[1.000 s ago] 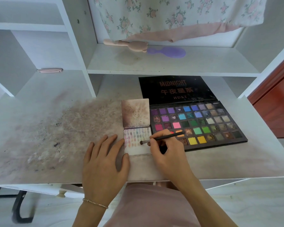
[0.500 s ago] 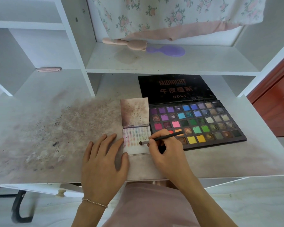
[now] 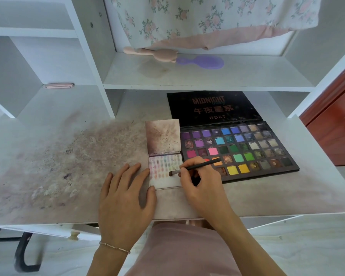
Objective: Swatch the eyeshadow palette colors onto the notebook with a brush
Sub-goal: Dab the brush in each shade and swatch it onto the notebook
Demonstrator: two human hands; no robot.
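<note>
The right hand (image 3: 202,182) pinched the brush (image 3: 195,167) pen-style, its long axis slanting up-right toward the eyeshadow palette (image 3: 237,150) and its tip resting on the lower page of the notebook (image 3: 164,172) — just left of that hand and nearer it than the left. The left hand (image 3: 126,198) lay spread flat, fingertips touching the notebook's left edge. Against 1 second earlier, little differed — the tip sat on the same patch of the page.

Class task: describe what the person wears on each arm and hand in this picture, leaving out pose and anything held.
The left hand is bare, with a thin bracelet of slim pinkish, metallic-looking links around the wrist. The right hand is bare too, with no ring, watch or bracelet visible. Both forearms show no sleeves in view. No nail polish can be made out.
</note>
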